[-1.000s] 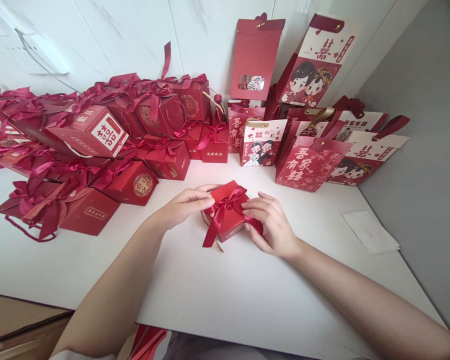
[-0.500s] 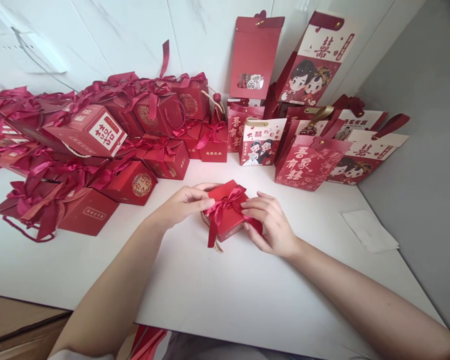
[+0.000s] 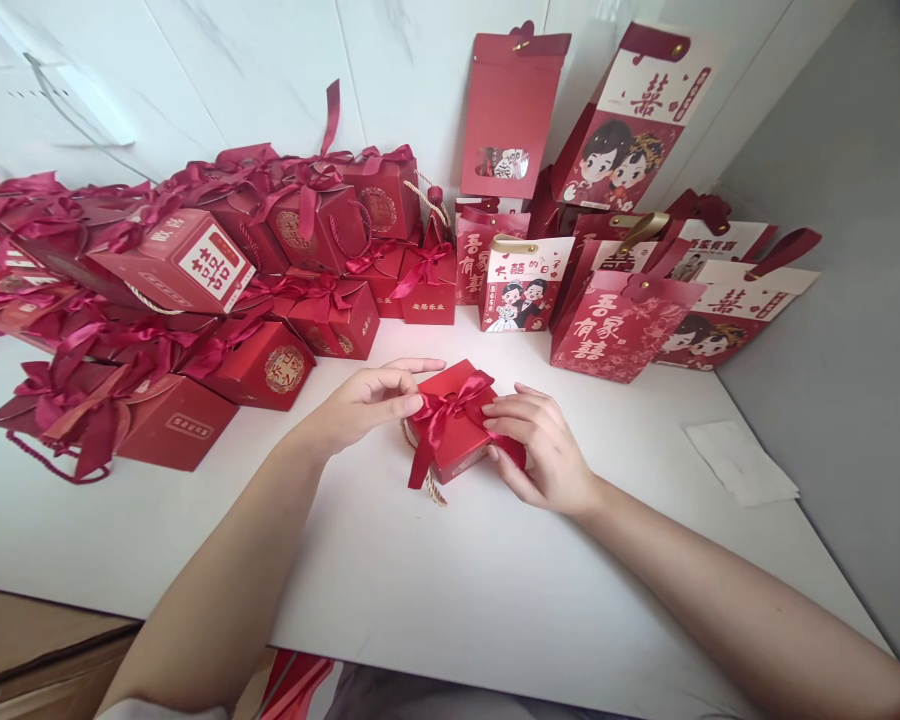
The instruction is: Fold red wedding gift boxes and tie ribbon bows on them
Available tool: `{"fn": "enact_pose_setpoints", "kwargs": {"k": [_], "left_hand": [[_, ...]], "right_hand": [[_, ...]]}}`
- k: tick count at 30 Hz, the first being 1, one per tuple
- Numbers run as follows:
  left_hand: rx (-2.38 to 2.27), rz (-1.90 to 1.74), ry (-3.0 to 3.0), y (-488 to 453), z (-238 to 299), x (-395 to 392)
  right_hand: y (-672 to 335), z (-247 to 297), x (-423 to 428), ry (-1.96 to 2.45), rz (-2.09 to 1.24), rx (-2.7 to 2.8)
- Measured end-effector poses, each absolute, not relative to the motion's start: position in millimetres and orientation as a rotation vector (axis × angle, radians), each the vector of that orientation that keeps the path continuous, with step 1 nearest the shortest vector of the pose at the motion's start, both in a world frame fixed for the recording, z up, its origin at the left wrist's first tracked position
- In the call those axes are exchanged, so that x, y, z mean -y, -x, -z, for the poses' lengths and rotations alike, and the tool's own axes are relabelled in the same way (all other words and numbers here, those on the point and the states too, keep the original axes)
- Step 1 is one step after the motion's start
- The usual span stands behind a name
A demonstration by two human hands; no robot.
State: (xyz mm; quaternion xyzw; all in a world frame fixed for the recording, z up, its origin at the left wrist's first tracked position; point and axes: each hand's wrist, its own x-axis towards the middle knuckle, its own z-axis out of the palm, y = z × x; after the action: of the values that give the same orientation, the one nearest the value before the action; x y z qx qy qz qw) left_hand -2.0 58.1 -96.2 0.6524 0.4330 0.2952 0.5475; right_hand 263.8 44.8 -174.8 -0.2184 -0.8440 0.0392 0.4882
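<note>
The bare left hand [image 3: 371, 405] is at the left loop of a shiny crimson satin bow [image 3: 450, 410] atop the squarish red cardboard box [image 3: 463, 442], bare right hand [image 3: 544, 450] curled against the opposite side! Twisted gold cord [image 3: 434, 489] pokes out; ribboned red cardboard boxes [image 3: 176, 425] crowd left.

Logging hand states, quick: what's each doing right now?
Left hand: closed, apparently pinching the left loop of the ribbon bow.
Right hand: curled against the red box; grip can't be told.
</note>
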Motion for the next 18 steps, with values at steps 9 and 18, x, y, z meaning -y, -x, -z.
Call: {"fn": "enact_pose_setpoints", "kwargs": {"k": [9, 18], "left_hand": [[-0.969, -0.646, -1.586, -0.2, 98.0, -57.9], [-1.003, -0.738, -1.488, 0.4, 99.9, -58.2]], "right_hand": [[-263.6, 175.0, -45.4, 0.525, -0.102, 2.054], [-263.7, 175.1, -44.9, 0.524, -0.110, 2.057]]}}
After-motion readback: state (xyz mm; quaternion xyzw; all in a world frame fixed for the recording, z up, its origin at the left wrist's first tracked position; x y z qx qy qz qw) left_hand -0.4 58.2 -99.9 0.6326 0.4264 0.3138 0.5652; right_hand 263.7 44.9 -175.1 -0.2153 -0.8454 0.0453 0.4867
